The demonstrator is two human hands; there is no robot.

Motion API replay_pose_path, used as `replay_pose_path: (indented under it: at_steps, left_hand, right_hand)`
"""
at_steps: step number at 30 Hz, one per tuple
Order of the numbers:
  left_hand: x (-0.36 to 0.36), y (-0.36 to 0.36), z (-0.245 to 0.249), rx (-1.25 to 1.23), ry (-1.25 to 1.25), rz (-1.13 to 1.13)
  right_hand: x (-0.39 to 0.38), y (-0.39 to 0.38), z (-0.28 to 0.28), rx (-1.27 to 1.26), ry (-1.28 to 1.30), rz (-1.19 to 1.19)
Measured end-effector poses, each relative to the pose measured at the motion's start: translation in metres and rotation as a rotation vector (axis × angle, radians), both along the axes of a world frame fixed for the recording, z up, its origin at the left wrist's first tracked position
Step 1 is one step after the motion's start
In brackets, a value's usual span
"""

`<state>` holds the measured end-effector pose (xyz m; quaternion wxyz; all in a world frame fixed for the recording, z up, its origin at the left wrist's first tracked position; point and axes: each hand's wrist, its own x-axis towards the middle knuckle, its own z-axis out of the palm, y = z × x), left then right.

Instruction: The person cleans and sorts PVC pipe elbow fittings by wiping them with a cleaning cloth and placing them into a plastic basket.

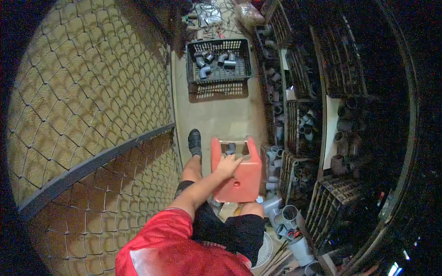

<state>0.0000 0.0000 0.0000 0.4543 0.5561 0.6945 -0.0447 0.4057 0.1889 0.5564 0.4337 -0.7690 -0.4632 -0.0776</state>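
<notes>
My left hand (229, 165) reaches forward and grips the edge of a red plastic stool (241, 179), with fingers curled at its cut-out opening. The stool is in front of my right leg and has a small round hole in its face. Grey pipe fittings show through the opening, partly hidden. My left foot, in a dark shoe (194, 141), is on the floor to the left of the stool. My right hand is out of view.
A black plastic crate (189, 64) holding several grey pipe elbows stands ahead on the floor (221, 115). Chain-link fencing (92, 92) runs along the left. Dark crates (322, 198) of fittings line the right. Grey pipe pieces (290, 214) and a white basket (264, 253) are at lower right.
</notes>
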Motion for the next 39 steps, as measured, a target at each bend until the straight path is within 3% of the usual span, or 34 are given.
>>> replay_pose_path:
  at_steps: [2,3,5,6,7,10,12,15,17,18,20,24,32,36,38,39]
  left_hand:
    - [-0.025,-0.031,0.014,0.133,0.001,0.068]
    - [0.013,0.005,-0.013,0.180,-0.066,0.074]
    - [-0.009,-0.017,-0.009,-0.033,-0.063,0.094]
    - [-0.021,-0.030,-0.019,0.033,-0.046,0.125]
    - [-0.033,-0.027,-0.026,0.027,-0.041,0.125]
    - [-0.066,-0.019,-0.068,-0.101,-0.367,0.503]
    - [-0.085,-0.010,-0.141,-0.100,-0.292,0.475]
    - [-0.090,0.005,-0.209,-0.215,-0.129,0.419]
    - [-0.074,0.010,-0.282,-0.341,-0.051,0.520]
    - [-0.078,0.038,-0.258,-0.358,-0.092,0.562]
    - [-0.049,0.036,-0.349,-0.317,-0.143,0.534]
    - [-0.015,0.045,-0.426,-0.303,-0.209,0.507]
    - [-0.029,0.070,-0.468,-0.350,-0.197,0.505]
    - [-0.027,0.040,-0.455,-0.407,-0.220,0.494]
    - [-0.060,0.034,-0.430,-0.281,-0.117,0.884]
    - [-0.077,0.033,-0.411,-0.269,-0.112,0.885]
  right_hand:
    - [0.038,0.007,-0.006,-0.171,-0.141,-0.068]
    - [0.067,0.015,0.004,-0.120,-0.204,-0.076]
    - [0.110,0.007,-0.013,-0.289,-0.818,0.242]
    - [0.121,0.008,-0.026,-0.350,-1.115,0.415]
    - [0.126,0.014,-0.038,-0.355,-1.110,0.419]
    - [0.125,0.014,-0.066,-0.432,-1.176,0.424]
    - [0.121,0.007,-0.102,-0.472,-1.218,0.403]
    - [0.117,0.023,-0.152,-0.550,-1.294,0.428]
    - [0.038,0.040,-0.211,-0.585,-1.332,0.419]
    - [0.063,0.042,-0.228,-0.603,-1.359,0.421]
    - [0.117,0.037,-0.258,-0.629,-1.402,0.410]
    - [0.156,0.047,-0.302,-0.689,-1.501,0.401]
    - [0.190,0.073,-0.350,-0.783,-1.643,0.381]
    - [0.181,0.077,-0.308,-0.873,-1.744,0.375]
    - [0.171,0.074,-0.291,-0.890,-1.768,0.351]
    - [0.165,0.074,-0.280,-0.897,-1.779,0.343]
